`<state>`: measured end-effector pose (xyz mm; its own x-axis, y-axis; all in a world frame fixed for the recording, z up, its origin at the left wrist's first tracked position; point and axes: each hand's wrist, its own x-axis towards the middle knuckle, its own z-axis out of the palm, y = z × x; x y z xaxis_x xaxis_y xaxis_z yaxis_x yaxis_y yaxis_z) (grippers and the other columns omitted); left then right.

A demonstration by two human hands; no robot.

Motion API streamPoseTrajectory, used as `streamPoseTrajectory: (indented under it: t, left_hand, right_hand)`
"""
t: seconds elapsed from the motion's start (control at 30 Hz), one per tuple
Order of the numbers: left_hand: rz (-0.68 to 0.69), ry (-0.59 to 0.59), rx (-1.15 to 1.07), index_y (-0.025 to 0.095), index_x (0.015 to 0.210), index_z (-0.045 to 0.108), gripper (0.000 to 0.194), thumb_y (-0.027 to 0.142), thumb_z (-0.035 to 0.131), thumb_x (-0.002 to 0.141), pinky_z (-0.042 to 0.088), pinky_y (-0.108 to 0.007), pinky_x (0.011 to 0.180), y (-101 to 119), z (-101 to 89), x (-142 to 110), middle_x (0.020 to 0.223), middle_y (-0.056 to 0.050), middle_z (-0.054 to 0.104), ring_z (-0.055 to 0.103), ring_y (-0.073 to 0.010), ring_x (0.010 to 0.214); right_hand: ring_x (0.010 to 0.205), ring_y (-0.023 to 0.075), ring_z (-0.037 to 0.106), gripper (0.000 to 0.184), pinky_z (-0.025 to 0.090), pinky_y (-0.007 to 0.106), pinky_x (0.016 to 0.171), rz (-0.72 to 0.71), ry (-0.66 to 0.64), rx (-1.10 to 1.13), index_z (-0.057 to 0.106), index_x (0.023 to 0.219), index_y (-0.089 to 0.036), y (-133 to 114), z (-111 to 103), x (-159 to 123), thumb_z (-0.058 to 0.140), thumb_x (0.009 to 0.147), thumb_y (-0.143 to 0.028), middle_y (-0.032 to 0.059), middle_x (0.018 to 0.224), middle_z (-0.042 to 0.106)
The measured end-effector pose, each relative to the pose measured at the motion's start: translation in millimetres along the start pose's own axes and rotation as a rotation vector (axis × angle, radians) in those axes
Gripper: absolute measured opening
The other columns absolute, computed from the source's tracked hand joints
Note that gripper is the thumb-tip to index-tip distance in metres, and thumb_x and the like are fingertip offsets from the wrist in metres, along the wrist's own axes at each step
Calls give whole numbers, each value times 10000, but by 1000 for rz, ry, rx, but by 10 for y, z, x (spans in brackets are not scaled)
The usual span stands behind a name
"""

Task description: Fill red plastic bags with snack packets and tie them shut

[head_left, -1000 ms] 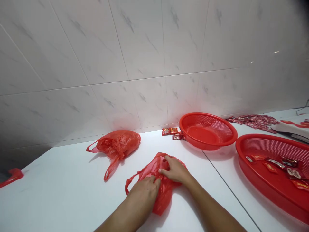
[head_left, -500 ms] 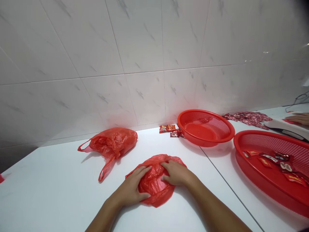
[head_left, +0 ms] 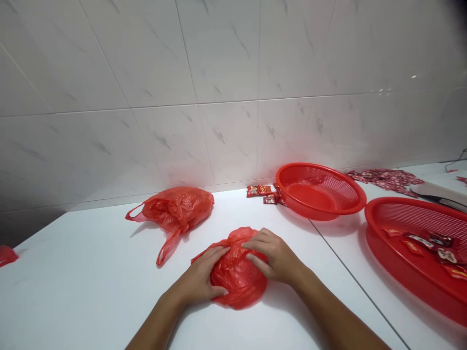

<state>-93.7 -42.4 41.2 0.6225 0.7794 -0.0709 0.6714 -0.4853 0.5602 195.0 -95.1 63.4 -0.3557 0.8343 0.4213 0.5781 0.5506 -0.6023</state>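
A crumpled red plastic bag (head_left: 239, 279) lies in front of me on the white table, its mouth bunched into a rounded shape. My left hand (head_left: 200, 274) grips its left side, fingers over the upper edge and thumb along the lower front. Over the bag's upper right side is my right hand (head_left: 272, 255), its fingers bent toward the left and the thumb apart from them. Behind, to the left, rests a second red plastic bag (head_left: 186, 206) with loop handles, bulging and lying on its side.
Red snack packets (head_left: 259, 190) lie by the wall beside a round red basket (head_left: 317, 214). A larger red basket (head_left: 394, 262) at right holds several wrapped snacks (head_left: 423, 240). Farther back are a pile of patterned red packets (head_left: 390, 180) and a pale device (head_left: 441, 193). A red item (head_left: 7, 255) sits at the left edge.
My right hand has lifted and drawn in its fingers over the bag, whose right side has folded inward. My left hand stays on the bag. The view has shifted slightly; the other person's hand has left it.
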Motion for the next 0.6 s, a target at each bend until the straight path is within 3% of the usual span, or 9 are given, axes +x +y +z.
streamPoseTrajectory:
  t: [0.1,0.17,0.27,0.33,0.4,0.47,0.53,0.6]
  left_hand:
    - [19,-26,10,332,1620,421,1035,195,797,665,353,-518,1280,-22,-1,10,1722,-60,365,339,-346,1583]
    - [25,-35,5,326,1616,427,1023,191,789,669,355,-521,1279,-24,-5,20,1720,-61,369,335,-348,1585]
    - [15,-30,-13,320,1622,416,1034,228,814,672,369,-546,1266,-27,-12,26,1711,-76,386,357,-375,1571]
    - [14,-20,-23,331,1623,413,1037,232,818,673,380,-552,1258,-37,-13,26,1709,-72,390,372,-379,1564]
    - [16,-8,-22,340,1619,418,1038,209,808,666,390,-551,1252,-55,-11,27,1705,-64,399,382,-379,1558]
    - [20,5,-14,346,1615,426,1044,185,801,655,396,-552,1249,-77,-8,35,1702,-59,406,390,-386,1553]
    - [26,13,-4,350,1609,436,1046,172,802,646,395,-548,1252,-95,-8,50,1703,-56,405,391,-389,1552]
    - [38,13,2,353,1600,450,1033,167,804,647,389,-546,1256,-109,-8,67,1707,-53,399,391,-389,1552]
  right_hand:
    - [1380,275,534,442,416,470,1182,-20,-80,-2,697,1389,-360,0,101,10,663,949,-344,32,1510,607]
    - [1591,349,269,730,292,569,1258,99,-239,-6,512,1560,-440,25,205,12,761,874,-412,0,1730,322]
    - [1631,428,-100,1107,242,673,1242,366,-450,-20,221,1670,-481,91,361,25,846,758,-551,1,1794,5]
    - [1618,434,-153,1151,241,684,1236,438,-504,-30,191,1673,-478,97,386,41,854,737,-568,9,1790,-44]
    - [1634,438,0,1100,277,661,1234,419,-501,-4,255,1662,-475,27,269,40,858,743,-514,24,1791,14]
    - [1572,400,331,966,387,583,1203,347,-444,85,379,1630,-448,-98,-37,-16,840,781,-454,57,1767,209]
    - [1351,301,625,742,508,467,1117,256,-316,203,539,1552,-391,-193,-547,-161,787,854,-439,84,1619,511]
    - [1140,240,741,534,581,400,986,312,-48,229,643,1465,-322,-145,-1219,-403,688,945,-440,106,1407,697]
